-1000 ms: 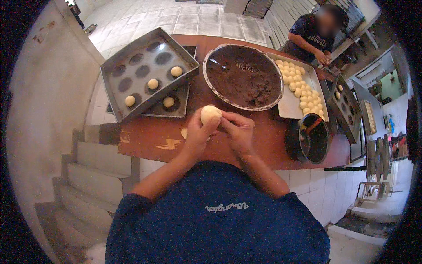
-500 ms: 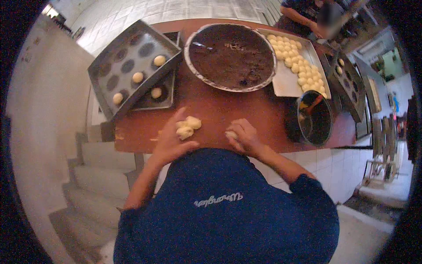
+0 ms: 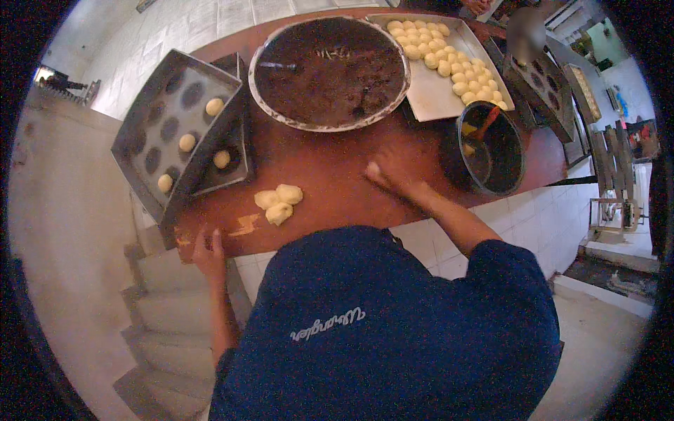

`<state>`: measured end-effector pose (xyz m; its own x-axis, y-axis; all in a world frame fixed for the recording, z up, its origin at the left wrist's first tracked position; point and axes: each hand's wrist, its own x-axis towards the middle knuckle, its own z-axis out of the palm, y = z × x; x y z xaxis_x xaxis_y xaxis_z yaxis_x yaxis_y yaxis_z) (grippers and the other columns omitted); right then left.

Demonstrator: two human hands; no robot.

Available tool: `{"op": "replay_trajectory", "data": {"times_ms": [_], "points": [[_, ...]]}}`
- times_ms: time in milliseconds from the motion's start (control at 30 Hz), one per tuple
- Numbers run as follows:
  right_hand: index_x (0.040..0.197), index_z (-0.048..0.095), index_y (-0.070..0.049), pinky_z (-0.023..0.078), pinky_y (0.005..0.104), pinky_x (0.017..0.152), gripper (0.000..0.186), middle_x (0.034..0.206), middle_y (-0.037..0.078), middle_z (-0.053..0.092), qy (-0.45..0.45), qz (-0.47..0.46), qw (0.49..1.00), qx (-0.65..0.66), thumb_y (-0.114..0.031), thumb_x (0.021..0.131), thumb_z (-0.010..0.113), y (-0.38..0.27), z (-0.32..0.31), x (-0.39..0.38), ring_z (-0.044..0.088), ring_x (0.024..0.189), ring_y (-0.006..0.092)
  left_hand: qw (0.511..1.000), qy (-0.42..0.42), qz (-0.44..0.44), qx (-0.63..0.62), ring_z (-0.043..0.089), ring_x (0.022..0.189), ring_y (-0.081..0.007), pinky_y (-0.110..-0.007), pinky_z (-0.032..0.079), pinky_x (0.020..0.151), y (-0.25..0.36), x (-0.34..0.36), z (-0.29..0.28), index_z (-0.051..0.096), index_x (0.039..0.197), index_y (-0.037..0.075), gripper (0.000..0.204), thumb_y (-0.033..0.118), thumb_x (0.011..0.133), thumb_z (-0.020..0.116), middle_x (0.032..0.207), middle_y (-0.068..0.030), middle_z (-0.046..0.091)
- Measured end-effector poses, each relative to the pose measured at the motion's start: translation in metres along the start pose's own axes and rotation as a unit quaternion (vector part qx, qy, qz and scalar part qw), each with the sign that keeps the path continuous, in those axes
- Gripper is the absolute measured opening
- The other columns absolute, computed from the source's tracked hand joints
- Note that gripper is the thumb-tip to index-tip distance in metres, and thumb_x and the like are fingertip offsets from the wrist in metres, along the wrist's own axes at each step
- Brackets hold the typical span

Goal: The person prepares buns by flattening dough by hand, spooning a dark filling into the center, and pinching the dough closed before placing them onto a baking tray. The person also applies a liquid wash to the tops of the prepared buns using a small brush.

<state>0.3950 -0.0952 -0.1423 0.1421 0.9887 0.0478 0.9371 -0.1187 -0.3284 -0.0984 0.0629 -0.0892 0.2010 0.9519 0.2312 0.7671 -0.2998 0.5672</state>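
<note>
Three pale yellow dough pieces lie touching in a small cluster on the reddish-brown table, left of the middle. At the table's front left edge is my left hand, apart from the dough, its fingers spread and empty. My right hand is low over the table to the right of the cluster, blurred, with its fingers curled down. A small pale bit of dough shows at its fingertips; the rest is hidden under the hand.
Beyond stands a wide bowl of dark brown filling. Dark round-welled trays with a few dough balls overlap at left. At right are a tray of many dough balls, a black bucket and another tray. Steps descend at left.
My left hand has left the dough cluster and moved left to the table's edge. My right hand has moved farther forward over the table. The view has shifted.
</note>
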Motion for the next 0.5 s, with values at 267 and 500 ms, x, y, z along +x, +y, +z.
{"op": "replay_trajectory", "data": {"times_ms": [267,500], "points": [[0.099,0.064,-0.001,0.045,0.0497,0.090,0.019,0.104,0.021,0.064,0.006,-0.099,0.995,0.008,-0.019,0.093,0.064,0.001,0.037,-0.007,0.057,0.097,0.0400,0.997,-0.003,0.014,0.072,0.065,0.107,-0.0364,-0.044,0.050,0.094,-0.017,0.031,0.026,0.064,0.125,-0.001,0.045,0.034,0.098,0.062,0.120,-0.0220,0.067],[0.112,0.061,-0.001,0.048,0.0486,0.085,0.029,0.105,0.022,0.061,0.099,-0.048,0.994,0.002,-0.015,0.088,0.070,-0.025,0.000,0.003,0.057,0.097,0.0430,0.994,0.027,-0.020,0.104,0.061,0.101,-0.0403,-0.051,0.049,0.086,-0.002,0.043,0.060,0.064,0.117,0.002,0.041,0.038,0.097,0.058,0.115,-0.0214,0.063]]}}
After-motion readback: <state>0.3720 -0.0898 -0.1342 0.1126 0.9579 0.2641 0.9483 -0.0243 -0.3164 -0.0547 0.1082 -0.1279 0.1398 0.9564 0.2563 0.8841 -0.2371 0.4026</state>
